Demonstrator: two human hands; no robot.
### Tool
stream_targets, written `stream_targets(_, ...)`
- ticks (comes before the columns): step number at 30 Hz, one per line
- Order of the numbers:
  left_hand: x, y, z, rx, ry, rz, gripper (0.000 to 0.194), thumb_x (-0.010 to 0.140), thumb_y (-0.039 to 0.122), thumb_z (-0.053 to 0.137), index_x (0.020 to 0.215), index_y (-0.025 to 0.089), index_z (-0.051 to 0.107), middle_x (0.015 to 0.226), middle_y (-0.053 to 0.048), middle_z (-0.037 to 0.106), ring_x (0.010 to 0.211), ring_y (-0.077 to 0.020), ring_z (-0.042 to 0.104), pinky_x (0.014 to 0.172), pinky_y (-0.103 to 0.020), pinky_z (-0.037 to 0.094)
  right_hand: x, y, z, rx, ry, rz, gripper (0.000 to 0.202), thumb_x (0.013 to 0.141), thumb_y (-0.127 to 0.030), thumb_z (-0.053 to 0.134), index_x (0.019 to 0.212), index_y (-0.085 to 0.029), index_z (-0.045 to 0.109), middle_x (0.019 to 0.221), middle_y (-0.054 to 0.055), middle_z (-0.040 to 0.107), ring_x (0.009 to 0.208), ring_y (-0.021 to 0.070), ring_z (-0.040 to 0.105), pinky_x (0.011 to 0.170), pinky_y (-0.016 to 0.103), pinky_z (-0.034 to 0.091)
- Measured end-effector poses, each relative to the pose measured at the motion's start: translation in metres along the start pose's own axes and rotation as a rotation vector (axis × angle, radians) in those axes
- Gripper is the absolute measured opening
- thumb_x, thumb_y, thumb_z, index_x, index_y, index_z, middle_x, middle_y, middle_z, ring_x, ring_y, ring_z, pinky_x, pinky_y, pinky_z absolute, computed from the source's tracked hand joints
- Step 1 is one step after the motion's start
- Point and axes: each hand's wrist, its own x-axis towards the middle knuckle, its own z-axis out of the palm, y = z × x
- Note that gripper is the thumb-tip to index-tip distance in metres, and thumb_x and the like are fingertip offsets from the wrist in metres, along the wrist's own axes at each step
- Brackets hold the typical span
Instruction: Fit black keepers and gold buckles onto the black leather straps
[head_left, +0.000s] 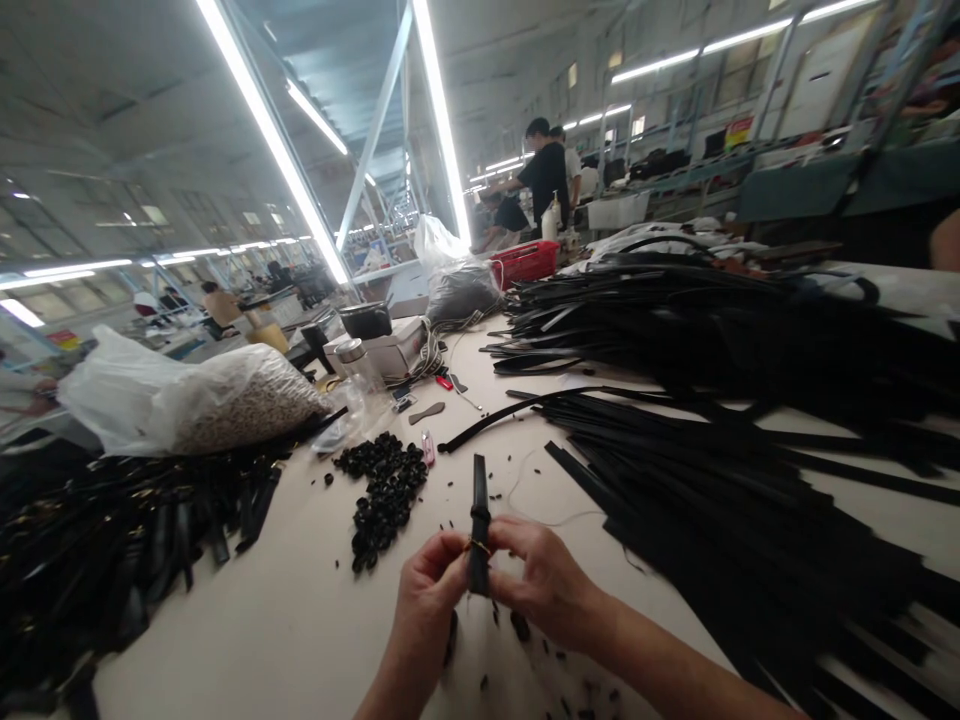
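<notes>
Between both hands a short black strap [480, 485] stands roughly upright, with a black loop around it and a thin gold-coloured metal piece just below the loop. My left hand [431, 590] pinches the strap from the left at the metal piece. From the right, my right hand [544, 580] grips the same strap, fingertips close to the loop. A heap of small black loops [386, 490] lies on the pale table [300, 600] beyond my left hand. Small black bits are scattered around and beneath the hands.
Long black straps [712, 500] cover the right side. Finished-looking black straps with gold-coloured parts [172, 530] pile up at left, beside a clear plastic bag [247, 400] of small pieces. Behind are a glass jar [356, 365], a red basket [525, 262] and a person in black [546, 180].
</notes>
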Motion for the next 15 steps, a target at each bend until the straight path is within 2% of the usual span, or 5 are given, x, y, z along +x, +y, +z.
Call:
stream_targets(3, -0.001, -0.003, 0.001, 0.021, 0.01, 0.019, 0.026, 0.071, 0.037, 0.081, 0.079, 0.015, 0.072, 0.072, -0.004, 0.065, 0.063, -0.0132, 0.052, 0.061, -0.022, 0.044, 0.002, 0.003, 0.005, 0.302, 0.043, 0.046, 0.022, 0.083, -0.039, 0.07, 0.086, -0.018, 0.072, 0.084, 0.003, 0.066, 0.083, 0.018, 0.058, 0.076, 0.029, 0.046)
stream_targets(8, -0.002, -0.002, 0.007, 0.114, 0.022, 0.008, 0.031, 0.067, 0.043, 0.082, 0.079, 0.015, 0.075, 0.072, -0.006, 0.067, 0.062, -0.0141, 0.053, 0.06, -0.023, 0.045, 0.003, 0.003, 0.011, 0.832, -0.007, 0.236, 0.035, 0.077, -0.046, 0.074, 0.096, -0.017, 0.074, 0.077, 0.002, 0.061, 0.065, 0.0129, 0.051, 0.062, 0.026, 0.044)
stream_targets(12, -0.002, 0.0, 0.011, 0.192, -0.012, -0.011, 0.035, 0.068, 0.047, 0.08, 0.08, 0.014, 0.075, 0.068, -0.007, 0.066, 0.064, -0.0163, 0.055, 0.06, -0.024, 0.045, 0.004, 0.001, 0.014, 0.925, 0.053, 0.334, 0.034, 0.068, -0.043, 0.081, 0.085, -0.014, 0.076, 0.067, 0.001, 0.059, 0.06, 0.0118, 0.047, 0.057, 0.025, 0.042)
stream_targets(15, -0.002, 0.002, 0.008, 0.248, -0.059, -0.018, 0.034, 0.07, 0.046, 0.079, 0.079, 0.013, 0.073, 0.069, -0.006, 0.066, 0.064, -0.0156, 0.055, 0.059, -0.023, 0.045, 0.005, 0.005, 0.012, 0.879, 0.069, 0.311, 0.031, 0.069, -0.042, 0.08, 0.08, -0.013, 0.074, 0.064, 0.0, 0.058, 0.057, 0.0119, 0.049, 0.057, 0.026, 0.042)
